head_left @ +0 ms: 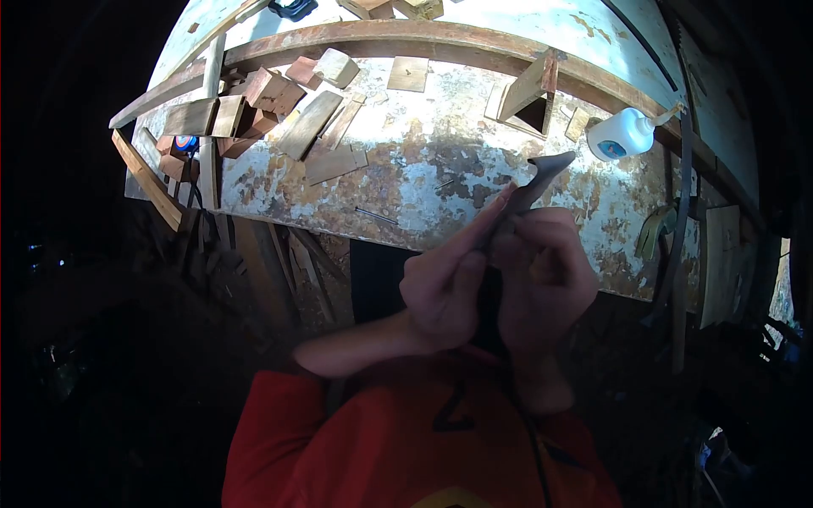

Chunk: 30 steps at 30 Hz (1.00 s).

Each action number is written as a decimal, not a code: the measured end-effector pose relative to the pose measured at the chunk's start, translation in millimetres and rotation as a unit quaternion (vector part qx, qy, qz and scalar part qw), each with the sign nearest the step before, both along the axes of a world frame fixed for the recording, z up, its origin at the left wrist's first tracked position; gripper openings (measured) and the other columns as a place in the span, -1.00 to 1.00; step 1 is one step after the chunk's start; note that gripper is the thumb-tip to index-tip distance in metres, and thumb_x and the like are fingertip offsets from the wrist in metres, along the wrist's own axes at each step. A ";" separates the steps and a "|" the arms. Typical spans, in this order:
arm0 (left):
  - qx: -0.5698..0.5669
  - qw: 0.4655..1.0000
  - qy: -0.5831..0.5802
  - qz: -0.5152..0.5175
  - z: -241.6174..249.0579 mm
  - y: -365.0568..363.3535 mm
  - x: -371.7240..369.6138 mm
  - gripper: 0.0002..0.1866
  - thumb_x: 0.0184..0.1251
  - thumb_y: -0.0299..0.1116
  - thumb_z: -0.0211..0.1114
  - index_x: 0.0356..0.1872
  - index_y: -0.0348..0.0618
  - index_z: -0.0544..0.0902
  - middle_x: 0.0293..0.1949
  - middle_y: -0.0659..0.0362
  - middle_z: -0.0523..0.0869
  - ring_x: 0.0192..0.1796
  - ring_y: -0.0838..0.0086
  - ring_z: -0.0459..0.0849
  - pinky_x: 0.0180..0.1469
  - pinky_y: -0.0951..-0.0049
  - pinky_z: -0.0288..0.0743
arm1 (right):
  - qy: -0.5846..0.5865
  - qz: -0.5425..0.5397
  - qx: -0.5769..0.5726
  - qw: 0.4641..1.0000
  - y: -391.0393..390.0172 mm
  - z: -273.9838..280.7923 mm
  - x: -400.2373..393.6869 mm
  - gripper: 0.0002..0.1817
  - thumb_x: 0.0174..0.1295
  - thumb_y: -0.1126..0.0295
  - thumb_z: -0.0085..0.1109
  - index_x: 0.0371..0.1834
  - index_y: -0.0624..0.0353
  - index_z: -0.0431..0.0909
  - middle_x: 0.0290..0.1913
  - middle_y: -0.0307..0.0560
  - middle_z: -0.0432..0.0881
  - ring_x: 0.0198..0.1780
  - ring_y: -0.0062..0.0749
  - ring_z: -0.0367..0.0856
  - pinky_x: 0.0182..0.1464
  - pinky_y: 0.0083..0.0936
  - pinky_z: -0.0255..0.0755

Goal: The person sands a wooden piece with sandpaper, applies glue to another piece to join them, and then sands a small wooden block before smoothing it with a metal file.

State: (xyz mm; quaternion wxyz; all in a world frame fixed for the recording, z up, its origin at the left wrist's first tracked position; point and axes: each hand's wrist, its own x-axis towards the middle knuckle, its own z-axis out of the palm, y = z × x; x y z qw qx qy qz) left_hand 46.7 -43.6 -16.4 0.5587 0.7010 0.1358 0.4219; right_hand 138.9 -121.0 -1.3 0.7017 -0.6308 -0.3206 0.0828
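A thin dark piece (542, 178), bent or curled at its upper end, rises between my two hands above the workbench's front edge. My left hand (449, 292) pinches its lower part between thumb and fingers. On the right side, my right hand (546, 275) grips the same piece with its fingers curled. The hands are close together, and the lower end of the piece is hidden between them. What it is made of is too dark to tell. Beyond it on the bench stands a small wooden box-like piece (527, 93).
The worn workbench (279, 190) holds wood blocks (273, 91) and offcuts at the left, with nails (375, 216) near its front edge. A white bottle (621, 135) lies at the right. A long wooden rail (406, 34) crosses the back; a dark strip (684, 169) stands at the right.
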 end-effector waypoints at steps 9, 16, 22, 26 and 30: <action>0.050 0.999 -0.006 -0.005 3.9 -1.8 4.4 -0.56 0.73 -0.46 0.03 0.46 -0.49 0.54 0.29 -0.21 0.76 0.21 0.22 0.85 0.20 0.39 0.68 | 0.023 -0.043 0.011 0.999 -2.0 4.3 9.3 -0.74 0.19 0.79 0.42 -0.11 0.32 0.67 -0.12 -0.02 0.69 -0.09 -0.41 0.70 -0.07 -0.55 0.57; 0.018 1.000 0.014 -0.011 2.4 -3.6 2.1 -0.53 0.76 -0.40 -0.03 0.48 -0.48 0.52 0.29 -0.23 0.75 0.19 0.25 0.86 0.16 0.42 0.69 | 0.039 0.001 0.041 0.998 -3.3 3.4 5.6 -0.74 0.22 0.78 0.43 -0.06 0.34 0.68 -0.09 0.00 0.70 -0.10 -0.41 0.72 -0.07 -0.58 0.59; -0.036 0.999 -0.001 -0.021 10.0 3.0 9.8 -0.52 0.76 -0.41 -0.06 0.50 -0.46 0.51 0.31 -0.24 0.74 0.25 0.26 0.82 0.21 0.40 0.66 | 0.008 0.013 -0.006 1.000 -4.8 1.9 -2.7 -0.77 0.22 0.80 0.39 -0.11 0.35 0.69 -0.10 -0.01 0.70 -0.09 -0.42 0.72 -0.10 -0.57 0.60; -0.008 0.999 0.050 0.011 9.3 -10.1 -2.1 -0.53 0.76 -0.41 -0.07 0.49 -0.41 0.54 0.30 -0.21 0.76 0.10 0.41 0.85 0.06 0.50 0.66 | 0.053 -0.010 -0.003 0.999 -5.3 4.4 2.5 -0.80 0.21 0.77 0.42 -0.14 0.34 0.70 -0.10 -0.02 0.71 -0.09 -0.37 0.72 -0.07 -0.53 0.61; -0.043 0.998 0.033 0.031 20.0 -3.4 -3.1 -0.54 0.76 -0.42 -0.03 0.50 -0.40 0.55 0.10 -0.09 0.86 -0.15 0.62 0.75 -0.08 0.56 0.62 | 0.048 0.026 -0.010 0.998 -4.8 12.4 -8.4 -0.80 0.21 0.76 0.44 -0.14 0.36 0.70 -0.13 -0.03 0.72 -0.10 -0.39 0.72 -0.05 -0.54 0.59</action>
